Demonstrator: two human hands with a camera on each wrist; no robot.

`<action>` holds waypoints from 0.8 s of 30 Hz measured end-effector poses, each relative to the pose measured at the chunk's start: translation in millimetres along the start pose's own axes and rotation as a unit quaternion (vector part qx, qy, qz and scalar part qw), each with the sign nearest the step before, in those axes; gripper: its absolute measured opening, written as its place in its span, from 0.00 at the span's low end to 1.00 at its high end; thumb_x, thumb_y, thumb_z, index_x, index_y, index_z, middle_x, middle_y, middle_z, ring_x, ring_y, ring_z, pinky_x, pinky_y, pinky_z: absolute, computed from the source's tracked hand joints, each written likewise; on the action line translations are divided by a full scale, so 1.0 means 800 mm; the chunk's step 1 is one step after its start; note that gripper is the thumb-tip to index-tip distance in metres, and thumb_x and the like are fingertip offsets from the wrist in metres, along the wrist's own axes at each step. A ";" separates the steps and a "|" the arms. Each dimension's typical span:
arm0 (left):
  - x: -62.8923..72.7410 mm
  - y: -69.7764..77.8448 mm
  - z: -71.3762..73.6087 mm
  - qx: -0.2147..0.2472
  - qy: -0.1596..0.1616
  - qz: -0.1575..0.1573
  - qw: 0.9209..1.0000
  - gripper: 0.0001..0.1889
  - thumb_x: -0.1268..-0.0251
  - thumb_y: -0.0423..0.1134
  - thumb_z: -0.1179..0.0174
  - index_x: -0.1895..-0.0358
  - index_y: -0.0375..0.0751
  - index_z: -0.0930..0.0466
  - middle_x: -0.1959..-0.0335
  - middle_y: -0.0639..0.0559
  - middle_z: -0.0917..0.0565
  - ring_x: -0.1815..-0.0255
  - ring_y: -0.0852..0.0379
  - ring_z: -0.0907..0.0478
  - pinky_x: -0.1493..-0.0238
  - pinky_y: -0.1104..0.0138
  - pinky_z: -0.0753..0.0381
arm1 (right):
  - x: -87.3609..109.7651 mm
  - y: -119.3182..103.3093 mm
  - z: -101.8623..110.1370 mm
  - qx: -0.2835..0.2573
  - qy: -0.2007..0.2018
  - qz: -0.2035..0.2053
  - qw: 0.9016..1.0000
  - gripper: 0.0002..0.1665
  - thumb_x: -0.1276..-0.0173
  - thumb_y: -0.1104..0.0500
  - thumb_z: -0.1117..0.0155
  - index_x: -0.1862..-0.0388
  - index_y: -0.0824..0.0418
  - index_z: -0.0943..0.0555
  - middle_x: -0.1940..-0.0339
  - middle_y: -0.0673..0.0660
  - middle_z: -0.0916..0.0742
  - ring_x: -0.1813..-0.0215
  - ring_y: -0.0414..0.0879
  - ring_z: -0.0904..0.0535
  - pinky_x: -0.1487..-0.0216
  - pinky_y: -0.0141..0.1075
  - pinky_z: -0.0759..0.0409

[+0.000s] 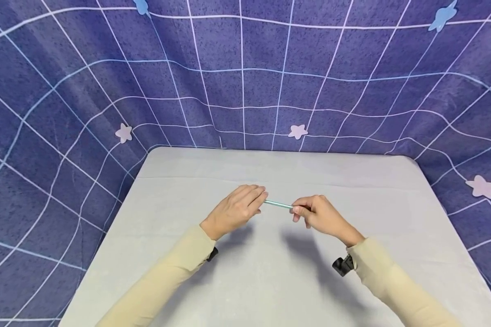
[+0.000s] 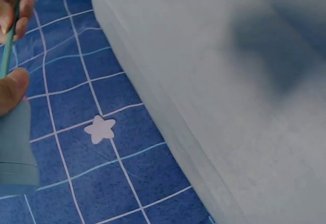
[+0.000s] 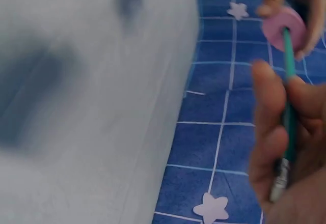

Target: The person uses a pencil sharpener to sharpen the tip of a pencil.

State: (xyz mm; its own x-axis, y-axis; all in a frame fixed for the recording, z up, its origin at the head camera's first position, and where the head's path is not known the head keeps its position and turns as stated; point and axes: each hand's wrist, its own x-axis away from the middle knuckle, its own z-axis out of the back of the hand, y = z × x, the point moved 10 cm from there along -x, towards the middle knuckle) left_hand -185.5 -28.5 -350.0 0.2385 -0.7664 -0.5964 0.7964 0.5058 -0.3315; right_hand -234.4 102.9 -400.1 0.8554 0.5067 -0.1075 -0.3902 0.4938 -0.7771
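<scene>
My right hand (image 1: 317, 213) pinches a teal pencil (image 1: 278, 204) between thumb and fingers; its silvery ferrule end (image 3: 280, 180) lies back toward the palm. The pencil's other end goes into the hole of a pencil sharpener's round pink face (image 3: 275, 25). Around that sharpener, the fingers of my left hand (image 1: 233, 209) are curled, its back turned up in the head view. The sharpener's pale blue-grey body (image 2: 18, 142) shows in the left wrist view below my left thumb, while in the head view the left hand hides it. Both hands are held above the table.
A white-covered table (image 1: 245, 281) lies below the hands, their shadows on it. Blue curtain fabric (image 1: 262, 86) with a grid and stars stands behind it and along both sides. A black wrist camera (image 1: 343, 265) sits at the right sleeve.
</scene>
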 end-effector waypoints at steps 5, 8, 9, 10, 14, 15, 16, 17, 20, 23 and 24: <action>0.003 0.011 0.003 -0.042 0.030 -0.027 0.998 0.14 0.38 0.34 0.41 0.52 0.31 0.20 0.53 0.43 0.17 0.51 0.49 0.20 0.46 0.64 0.22 | 0.002 0.017 -0.018 -0.134 -0.111 -0.072 0.982 0.15 0.26 0.64 0.52 0.63 0.73 0.19 0.75 0.64 0.14 0.85 0.40 0.26 0.87 0.29 0.31; 0.004 0.012 0.003 -0.043 0.038 -0.021 0.998 0.12 0.36 0.33 0.45 0.53 0.31 0.21 0.53 0.42 0.17 0.51 0.49 0.20 0.45 0.64 0.21 | 0.003 0.015 -0.020 -0.128 -0.127 -0.067 0.981 0.16 0.25 0.63 0.53 0.60 0.72 0.19 0.72 0.63 0.13 0.84 0.41 0.24 0.86 0.28 0.33; 0.005 0.012 0.002 -0.039 0.035 -0.016 0.999 0.13 0.37 0.34 0.44 0.52 0.31 0.21 0.53 0.42 0.17 0.51 0.48 0.20 0.44 0.64 0.22 | 0.003 0.011 -0.017 -0.106 -0.118 -0.049 0.986 0.15 0.26 0.62 0.51 0.59 0.71 0.19 0.72 0.61 0.13 0.83 0.41 0.23 0.85 0.28 0.31; 0.005 0.010 0.001 -0.032 0.031 -0.007 0.999 0.14 0.39 0.35 0.41 0.52 0.31 0.21 0.53 0.41 0.17 0.51 0.49 0.20 0.44 0.64 0.22 | 0.002 0.005 -0.012 -0.069 -0.097 -0.025 0.993 0.13 0.27 0.62 0.48 0.58 0.69 0.18 0.73 0.59 0.13 0.82 0.41 0.23 0.84 0.29 0.30; 0.005 0.003 -0.003 -0.004 0.007 0.039 0.999 0.22 0.51 0.36 0.29 0.51 0.31 0.21 0.52 0.41 0.18 0.50 0.49 0.20 0.44 0.64 0.22 | 0.005 -0.028 0.012 0.124 0.048 0.094 0.987 0.08 0.39 0.61 0.33 0.59 0.59 0.16 0.70 0.50 0.12 0.75 0.38 0.19 0.75 0.32 0.23; 0.004 0.001 -0.003 -0.003 0.001 0.048 0.999 0.24 0.54 0.36 0.27 0.51 0.31 0.21 0.51 0.41 0.18 0.50 0.49 0.20 0.44 0.64 0.22 | 0.008 -0.036 0.018 0.168 0.091 0.118 0.974 0.09 0.42 0.61 0.30 0.61 0.57 0.15 0.70 0.49 0.12 0.74 0.38 0.18 0.75 0.32 0.22; 0.005 -0.002 -0.003 0.000 -0.004 0.059 0.998 0.25 0.55 0.36 0.26 0.51 0.32 0.21 0.51 0.42 0.18 0.50 0.50 0.20 0.45 0.64 0.22 | 0.011 -0.042 0.021 0.203 0.128 0.138 0.961 0.09 0.44 0.61 0.29 0.62 0.56 0.14 0.69 0.49 0.11 0.73 0.39 0.17 0.75 0.34 0.22; 0.005 -0.004 -0.003 0.002 -0.007 0.067 0.998 0.25 0.55 0.36 0.26 0.50 0.32 0.20 0.51 0.42 0.18 0.50 0.50 0.20 0.45 0.64 0.21 | 0.014 -0.046 0.023 0.227 0.156 0.155 0.949 0.10 0.45 0.62 0.28 0.63 0.56 0.14 0.68 0.49 0.11 0.71 0.40 0.16 0.75 0.35 0.20; 0.006 -0.012 -0.003 0.008 -0.015 0.085 0.996 0.25 0.55 0.36 0.26 0.51 0.32 0.20 0.51 0.42 0.17 0.50 0.49 0.19 0.46 0.64 0.21 | 0.018 -0.051 0.025 0.256 0.204 0.182 0.927 0.10 0.47 0.63 0.27 0.63 0.57 0.14 0.68 0.51 0.11 0.70 0.44 0.14 0.75 0.38 0.19; 0.009 -0.019 -0.003 0.009 -0.020 0.094 0.995 0.25 0.55 0.37 0.25 0.51 0.33 0.19 0.51 0.42 0.17 0.50 0.50 0.19 0.46 0.64 0.22 | 0.017 -0.050 0.024 0.261 0.213 0.185 0.923 0.10 0.47 0.63 0.27 0.63 0.58 0.13 0.68 0.52 0.10 0.71 0.45 0.14 0.76 0.39 0.19; 0.010 -0.020 -0.004 0.008 -0.020 0.095 0.995 0.25 0.56 0.38 0.25 0.51 0.34 0.19 0.51 0.43 0.17 0.50 0.50 0.19 0.46 0.64 0.22 | 0.016 -0.049 0.023 0.261 0.213 0.185 0.923 0.10 0.47 0.63 0.27 0.63 0.58 0.13 0.68 0.52 0.10 0.70 0.45 0.14 0.76 0.39 0.19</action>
State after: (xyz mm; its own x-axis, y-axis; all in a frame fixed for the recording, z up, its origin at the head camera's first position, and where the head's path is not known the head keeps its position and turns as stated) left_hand -198.2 -41.6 -351.5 0.4083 -0.6724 -0.6174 0.7433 0.6375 -0.2028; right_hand -214.6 102.8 -359.2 0.6441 0.4396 -0.6260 -0.6983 0.6721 -0.2465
